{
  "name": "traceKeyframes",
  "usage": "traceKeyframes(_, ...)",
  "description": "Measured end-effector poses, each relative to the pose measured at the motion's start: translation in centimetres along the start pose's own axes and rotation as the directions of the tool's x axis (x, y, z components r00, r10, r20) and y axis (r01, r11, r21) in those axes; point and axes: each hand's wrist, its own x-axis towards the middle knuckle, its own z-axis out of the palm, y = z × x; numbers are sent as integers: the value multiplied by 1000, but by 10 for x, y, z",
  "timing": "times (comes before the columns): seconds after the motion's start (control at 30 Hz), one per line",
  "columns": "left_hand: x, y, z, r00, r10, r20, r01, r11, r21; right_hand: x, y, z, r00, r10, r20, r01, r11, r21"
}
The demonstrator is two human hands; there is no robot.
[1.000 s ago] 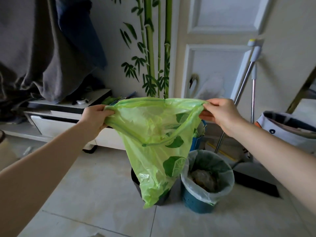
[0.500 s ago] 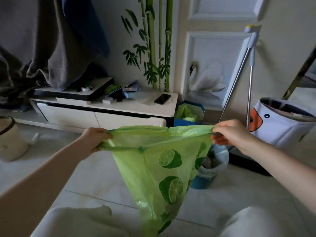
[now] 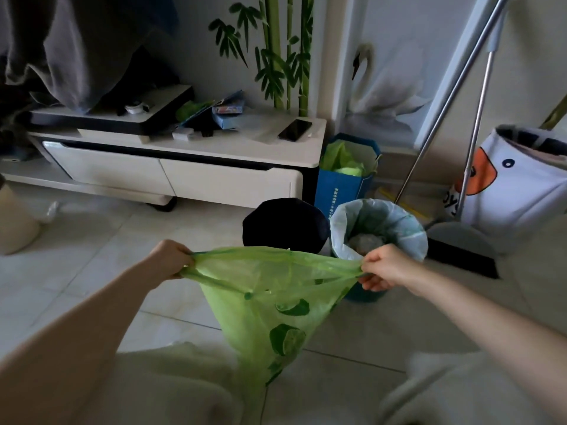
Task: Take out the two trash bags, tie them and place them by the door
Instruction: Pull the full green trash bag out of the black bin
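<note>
I hold an empty green trash bag (image 3: 270, 305) with lime prints stretched by its rim between both hands. My left hand (image 3: 170, 259) pinches the left end of the rim, my right hand (image 3: 385, 266) the right end. The bag hangs limp over the floor in front of my knees. Just beyond it stands a dark bin (image 3: 285, 223) with no liner showing. Beside that is a teal bin (image 3: 379, 228) lined with a pale trash bag holding rubbish. A white door (image 3: 399, 56) with a swan picture stands behind the bins.
A low white cabinet (image 3: 184, 170) with a phone (image 3: 295, 129) stands at the back left. A blue paper bag (image 3: 343, 179) with green bags sits by it. A broom and dustpan (image 3: 460, 243) lean at the right, beside a white duck-print basket (image 3: 515, 185).
Both hands have lowered the green bag from chest height to near the floor, and the view has tilted down, uncovering the dark bin behind the bag.
</note>
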Motion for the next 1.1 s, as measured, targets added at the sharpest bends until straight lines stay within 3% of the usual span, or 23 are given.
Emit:
traceKeyframes(0.17,38,3,2,998,-2,-62,-2,998,-62,27,-10,8,998,-26,-62,28,999,32)
traceKeyframes(0.33,59,5,0,964,-5,-264,-40,985,-167,51,-5,22,985,-75,-156,77,997,5)
traceKeyframes(0.4,65,4,1,968,-9,-250,-33,986,-164,57,-3,27,988,-64,-139,67,998,16)
traceKeyframes(0.6,59,-3,10,1000,-8,-25,9,999,41,64,1,41,998,-32,-62,29,998,-52)
traceKeyframes(0.7,52,-1,7,1000,16,-22,-12,983,184,62,0,39,999,-19,-32,18,999,-30)
traceKeyframes(0.83,37,7,12,979,197,-59,-147,871,468,57,-2,30,1000,-8,-16,8,1000,-3)
traceKeyframes(1.0,26,11,33,948,311,-66,-236,828,509,50,3,15,1000,22,-14,-21,997,73)
traceKeyframes(1.1,22,21,44,918,385,-100,-309,848,430,46,13,2,999,31,-18,-29,997,76)
